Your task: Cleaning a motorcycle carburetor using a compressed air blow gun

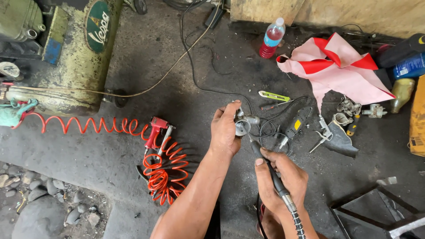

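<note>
the left hand [225, 130] is raised over the concrete floor [133, 71], its fingers [230, 110] closed around a small metal carburetor part [242, 125] held near the middle of the view. the right hand [280, 177] sits just below and to the right, fingers wrapped tight around a black rotary tool handpiece [270, 170] on a flexible shaft, whose tip touches the part. on the floor to the left lie a coiled orange air hose [160, 177] and a red air blow gun [155, 130], by a green compressor tank [77, 57]. beyond the hands lie a black rotary tool body [299, 121], a pink and red cloth [336, 71] and a plastic bottle of red liquid [272, 37].
</note>
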